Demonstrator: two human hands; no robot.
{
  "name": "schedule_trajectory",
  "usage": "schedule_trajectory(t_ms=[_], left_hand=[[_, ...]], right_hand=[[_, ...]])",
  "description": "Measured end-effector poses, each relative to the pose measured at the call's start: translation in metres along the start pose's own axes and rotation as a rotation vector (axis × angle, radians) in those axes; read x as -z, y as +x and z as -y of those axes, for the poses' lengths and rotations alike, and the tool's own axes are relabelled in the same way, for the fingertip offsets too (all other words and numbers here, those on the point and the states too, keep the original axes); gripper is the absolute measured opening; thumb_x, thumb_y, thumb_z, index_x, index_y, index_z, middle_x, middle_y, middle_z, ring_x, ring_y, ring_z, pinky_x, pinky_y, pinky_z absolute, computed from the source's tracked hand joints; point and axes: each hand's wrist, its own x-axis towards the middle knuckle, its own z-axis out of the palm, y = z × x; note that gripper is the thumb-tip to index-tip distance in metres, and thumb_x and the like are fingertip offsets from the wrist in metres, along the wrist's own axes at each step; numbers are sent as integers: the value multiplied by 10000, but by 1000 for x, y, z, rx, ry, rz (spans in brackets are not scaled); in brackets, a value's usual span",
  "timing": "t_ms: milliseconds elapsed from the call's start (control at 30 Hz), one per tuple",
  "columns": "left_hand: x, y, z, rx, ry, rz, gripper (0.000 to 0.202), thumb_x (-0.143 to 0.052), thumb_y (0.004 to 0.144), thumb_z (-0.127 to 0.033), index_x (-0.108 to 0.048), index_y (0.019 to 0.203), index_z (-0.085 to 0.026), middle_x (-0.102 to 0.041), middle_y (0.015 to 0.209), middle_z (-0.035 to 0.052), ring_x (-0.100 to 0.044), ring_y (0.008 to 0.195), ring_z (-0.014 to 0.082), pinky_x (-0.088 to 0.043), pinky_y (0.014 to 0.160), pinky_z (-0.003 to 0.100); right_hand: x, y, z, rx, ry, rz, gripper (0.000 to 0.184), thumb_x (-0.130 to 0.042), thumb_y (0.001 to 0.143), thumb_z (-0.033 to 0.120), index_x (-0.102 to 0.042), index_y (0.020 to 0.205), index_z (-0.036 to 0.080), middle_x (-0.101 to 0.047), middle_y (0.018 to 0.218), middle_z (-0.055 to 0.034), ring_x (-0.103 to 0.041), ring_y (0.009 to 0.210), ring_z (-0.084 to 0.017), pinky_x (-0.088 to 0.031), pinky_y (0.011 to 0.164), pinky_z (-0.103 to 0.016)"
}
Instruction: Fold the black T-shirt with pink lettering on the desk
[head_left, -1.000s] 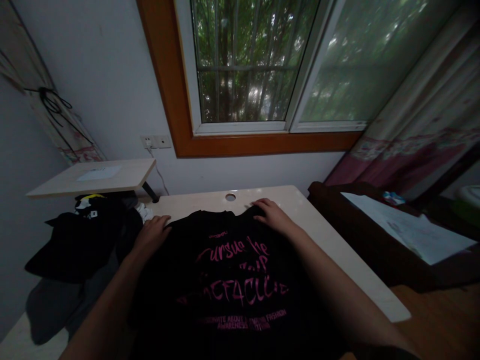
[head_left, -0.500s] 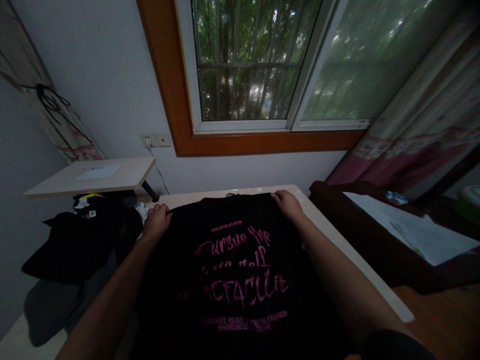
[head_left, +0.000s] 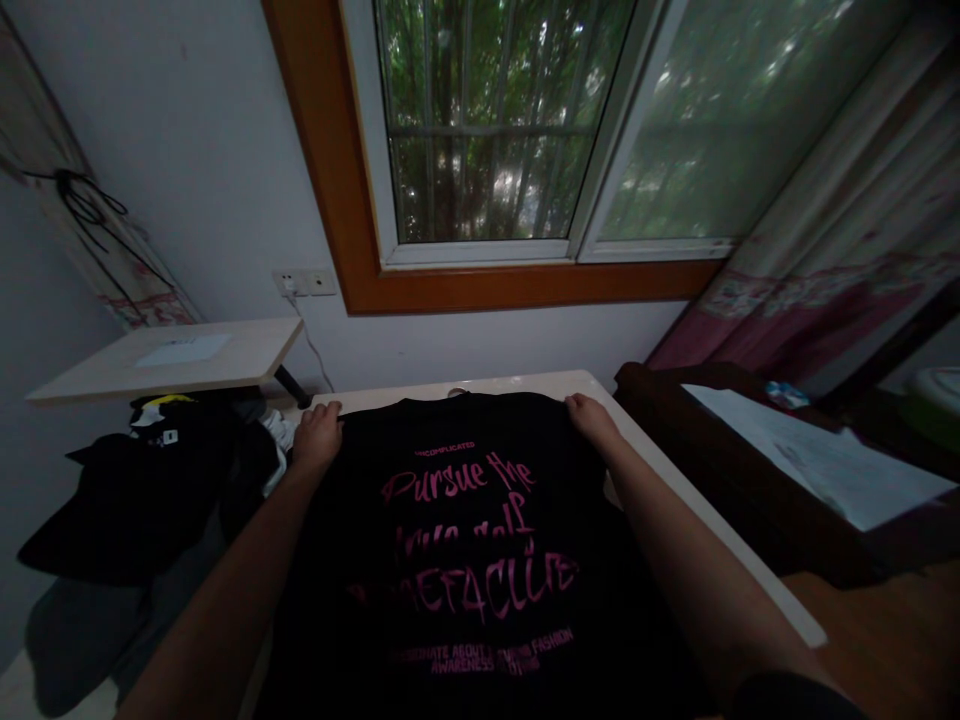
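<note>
A black T-shirt with pink lettering lies spread over the pale table, its collar end toward the window. At its far left corner, my left hand is closed on the fabric. My right hand pinches the far right corner, by the shoulder. Between the two hands the top edge runs nearly straight. The lower part of the shirt falls into dark shadow near me, and its hem cannot be made out.
A heap of dark clothes lies on the left, under a small raised shelf with a paper on it. The table's right edge shows beside the shirt. Further right, a white sheet lies on a dark brown surface.
My right hand has moved slightly outward to the right, and the shirt's top edge is stretched wider and flatter. More of the middle lettering shows. My left hand keeps its grip.
</note>
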Motion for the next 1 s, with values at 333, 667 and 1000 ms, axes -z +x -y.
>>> schedule_trajectory(t_ms=[333, 667, 1000], left_hand=[[31, -35, -62, -330, -113, 91, 308, -550, 892, -340, -673, 1150, -225, -637, 1185, 84, -528, 1191, 273, -387, 1087, 405], [6, -94, -83, -287, -170, 195, 497, -506, 941, -506, -568, 1358, -244, -520, 1482, 126, -451, 1375, 342, -365, 1117, 546], [-16, -95, -41, -318, -293, 146, 547, -372, 1005, -480, -424, 1478, -210, -369, 1604, 128, -342, 1481, 286, -250, 1204, 584]], right_hand=[[46, -42, -17, 48, 399, 761, 528, -708, 734, 682, -701, 874, 173, -560, 631, 4, -439, 543, -119, -334, 516, -249], [37, -76, -9, 167, 848, 780, 389, -804, 735, 459, -516, 846, 221, -527, 729, 42, -498, 663, -123, -408, 620, -256], [23, -90, -5, 184, 1013, 491, 418, -788, 714, 349, -535, 1030, 247, -631, 996, -10, -619, 881, -171, -504, 824, -314]])
